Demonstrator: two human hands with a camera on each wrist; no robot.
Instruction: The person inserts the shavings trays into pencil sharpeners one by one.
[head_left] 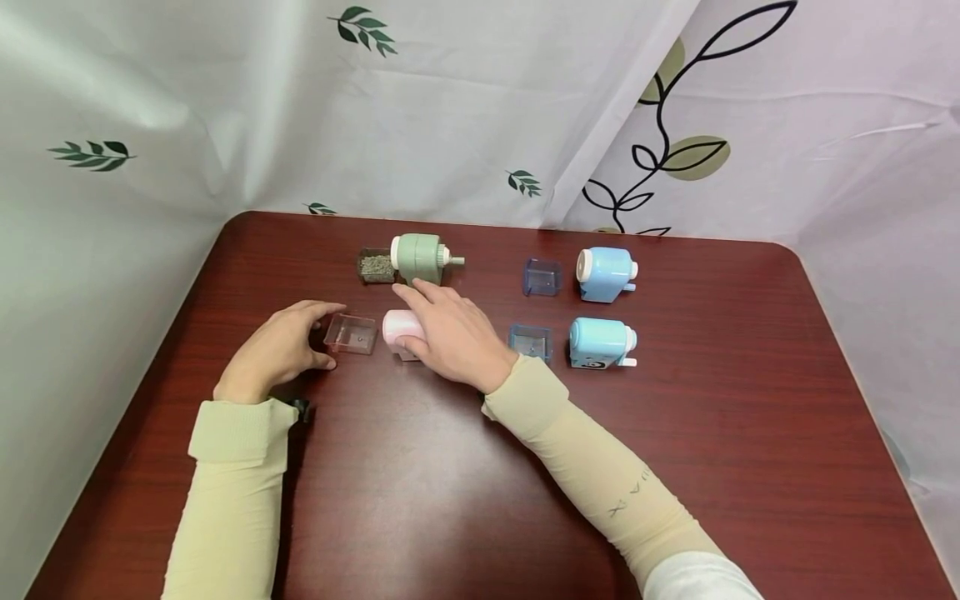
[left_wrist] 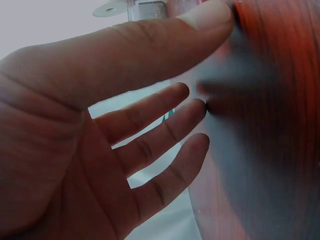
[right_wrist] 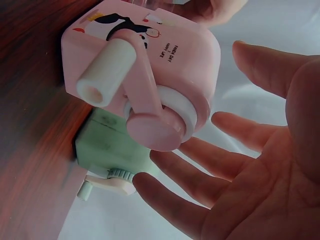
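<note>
Pink sharpener (head_left: pixel 401 326) is straddled, not gripped, by spread right hand (head_left: pixel 459 335); clear pink tray (head_left: pixel 352 334) beside it, toward far-left corner of worktop (head_left: pixel 697 433), is flanked by loosely spread left hand (head_left: pixel 279 346), contact unclear.

Head cam above, facing fwd/down; wrist cams close; head + R share pink sharpener (right_wrist: pixel 172 69).

On the table (head_left: pixel 750 417), four pencil sharpeners (head_left: pixel 600 340) stand two behind two, a tray (head_left: pixel 351 333) left of each.
</note>
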